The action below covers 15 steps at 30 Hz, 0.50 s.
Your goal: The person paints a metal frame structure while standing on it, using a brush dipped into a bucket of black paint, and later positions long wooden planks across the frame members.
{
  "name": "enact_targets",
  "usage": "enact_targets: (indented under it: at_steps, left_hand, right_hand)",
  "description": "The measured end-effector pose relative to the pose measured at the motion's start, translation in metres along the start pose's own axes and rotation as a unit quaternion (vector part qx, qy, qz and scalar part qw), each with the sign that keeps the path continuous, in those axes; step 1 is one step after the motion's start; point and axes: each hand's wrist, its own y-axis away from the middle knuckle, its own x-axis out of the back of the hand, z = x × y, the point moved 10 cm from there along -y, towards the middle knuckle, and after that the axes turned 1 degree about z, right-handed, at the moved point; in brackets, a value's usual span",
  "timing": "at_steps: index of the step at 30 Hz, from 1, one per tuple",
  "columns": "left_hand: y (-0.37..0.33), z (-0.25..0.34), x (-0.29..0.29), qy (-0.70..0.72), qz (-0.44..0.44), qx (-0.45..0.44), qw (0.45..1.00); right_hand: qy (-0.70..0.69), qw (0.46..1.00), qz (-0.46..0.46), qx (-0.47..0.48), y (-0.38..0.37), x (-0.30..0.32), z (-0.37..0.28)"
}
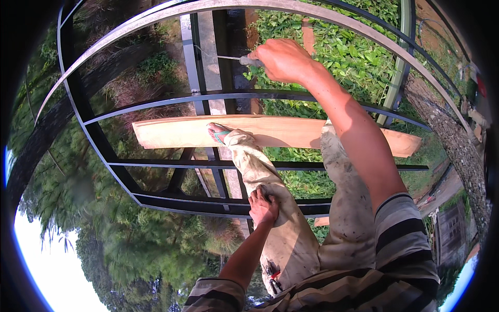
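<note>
My right hand [283,60] is stretched forward, its fingers closed round the grey handle of a thin-shafted tool [251,61]. The tool's slim metal rod points left across a concrete beam; a thin bent wire shows near its tip, by a dark metal post [193,57]. Whether the tip touches the post cannot be told. Low on my left leg, my left hand [264,209] rests against the stained trousers [283,218] with fingers curled. A small dark patch shows between its thumb and fingers, too unclear to name. My sandalled foot [218,134] stands on a wooden plank [291,130].
Black metal bars [171,165] form an open frame around me, with gaps down to greenery. A long pale curved bar [332,18] crosses ahead. Tree trunks [452,140] stand at the sides. Small tools with red and black parts [273,275] hang at my pocket.
</note>
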Motion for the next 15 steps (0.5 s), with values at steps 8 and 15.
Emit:
enact_targets:
  at_steps: [8, 15]
  left_hand:
    - [-0.002, -0.002, -0.005, -0.004, 0.000, 0.004, 1.000]
    - [-0.002, 0.000, 0.001, -0.005, -0.012, -0.014, 1.000]
  right_hand:
    - [-0.023, 0.999, 0.027, -0.010, 0.031, -0.036, -0.034]
    - [-0.053, 0.992, 0.113, -0.031, 0.020, -0.079, -0.019]
